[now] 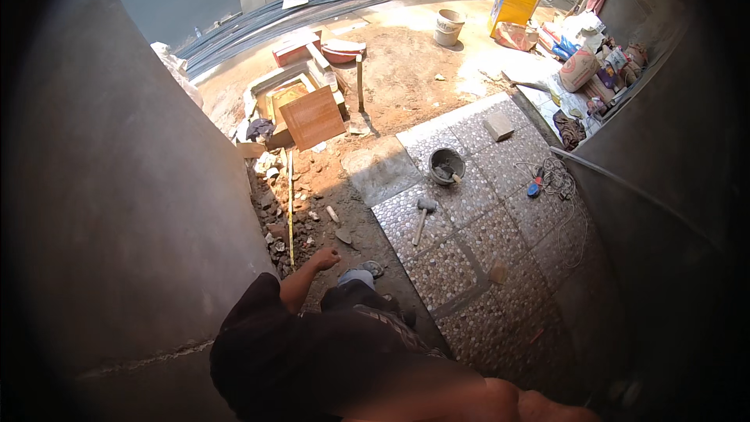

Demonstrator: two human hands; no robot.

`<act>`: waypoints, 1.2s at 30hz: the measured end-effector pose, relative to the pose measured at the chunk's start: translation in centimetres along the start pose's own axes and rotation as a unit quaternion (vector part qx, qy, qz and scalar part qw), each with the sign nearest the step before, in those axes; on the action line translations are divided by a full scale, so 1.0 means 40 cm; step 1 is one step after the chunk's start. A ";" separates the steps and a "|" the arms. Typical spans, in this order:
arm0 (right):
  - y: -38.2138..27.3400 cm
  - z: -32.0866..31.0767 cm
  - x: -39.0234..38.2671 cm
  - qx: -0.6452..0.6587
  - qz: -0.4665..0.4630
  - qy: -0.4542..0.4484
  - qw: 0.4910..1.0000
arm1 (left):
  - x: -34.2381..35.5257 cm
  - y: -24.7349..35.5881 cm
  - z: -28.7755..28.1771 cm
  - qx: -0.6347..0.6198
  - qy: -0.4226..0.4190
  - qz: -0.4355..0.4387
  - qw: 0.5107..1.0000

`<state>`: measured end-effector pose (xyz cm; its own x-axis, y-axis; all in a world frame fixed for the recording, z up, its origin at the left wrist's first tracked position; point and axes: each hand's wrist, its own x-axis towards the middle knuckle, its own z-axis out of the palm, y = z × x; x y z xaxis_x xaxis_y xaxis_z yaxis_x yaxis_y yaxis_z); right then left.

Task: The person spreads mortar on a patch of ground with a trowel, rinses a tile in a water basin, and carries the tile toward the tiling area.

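My left hand reaches over the dark, bare soil, its fingers curled in; whatever they may hold is too small to make out. Just beyond it lies a trowel, its blade on the soil and its pale handle pointing away. My shoe is close by on the right, next to the edge of the pebble-patterned tiles. On those tiles rest a mallet with a grey head and a dark bucket holding grey mix and a wooden-handled tool. My right hand does not show.
A yellow strip stands along rubble by the left wall. Ahead are a brown tile, an upright stake and a pale bucket. A block and tangled string lie on the tiles; sacks pile at right.
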<state>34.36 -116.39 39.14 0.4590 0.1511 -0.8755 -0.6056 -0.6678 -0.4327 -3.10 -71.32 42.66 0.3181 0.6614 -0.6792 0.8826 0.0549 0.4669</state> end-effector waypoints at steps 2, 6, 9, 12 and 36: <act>0.026 0.035 -0.011 -0.058 0.006 -0.002 0.998 | -0.025 -0.151 0.066 -0.249 -0.030 -0.213 0.944; 0.066 0.074 -0.053 -0.133 0.004 -0.005 0.991 | -0.071 -0.268 0.127 0.009 -0.059 -0.186 0.981; 0.040 0.054 -0.083 -0.170 -0.007 0.035 0.985 | -0.077 -0.074 0.146 -0.076 -0.098 -0.193 0.973; 0.013 0.078 0.001 -0.077 -0.004 -0.018 0.997 | -0.015 -0.065 0.124 -0.081 -0.019 -0.011 0.996; 0.050 0.141 -0.037 -0.121 -0.010 -0.030 0.992 | -0.110 -0.211 0.186 -0.128 0.007 -0.105 0.986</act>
<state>28.81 -113.83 38.36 0.4255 0.2035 -0.8818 -0.4194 -0.8191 -0.3914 -9.36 -80.28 37.51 0.1309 0.6252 -0.7694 0.8115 0.3782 0.4454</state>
